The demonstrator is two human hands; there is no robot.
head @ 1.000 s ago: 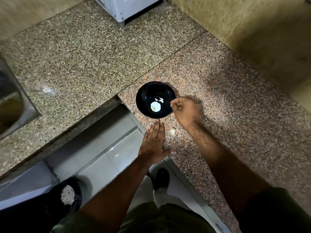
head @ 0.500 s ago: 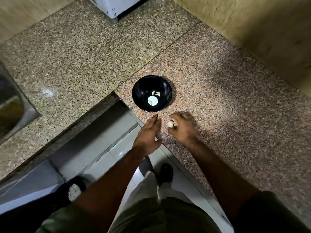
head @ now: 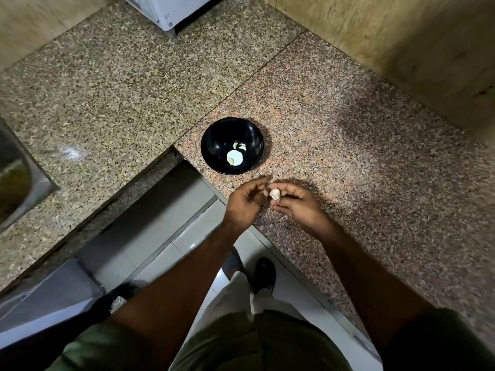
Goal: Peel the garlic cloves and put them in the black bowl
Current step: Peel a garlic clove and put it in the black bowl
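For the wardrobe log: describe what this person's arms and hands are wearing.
Both forearms are bare from elbow to wrist. The left hand and right hand wear no gloves; no rings, watch or bracelet show. Short olive-green sleeves cover the upper arms at the bottom of the head view. Some hair shows on the forearms.

I am standing in a kitchen, at the inner corner of an L-shaped speckled granite counter (head: 112, 84) set against tan walls (head: 417, 41). A steel sink (head: 16, 180) is sunk into the counter on my left, a white appliance (head: 171, 9) stands at the back, and pale floor tiles (head: 187, 236) lie below.
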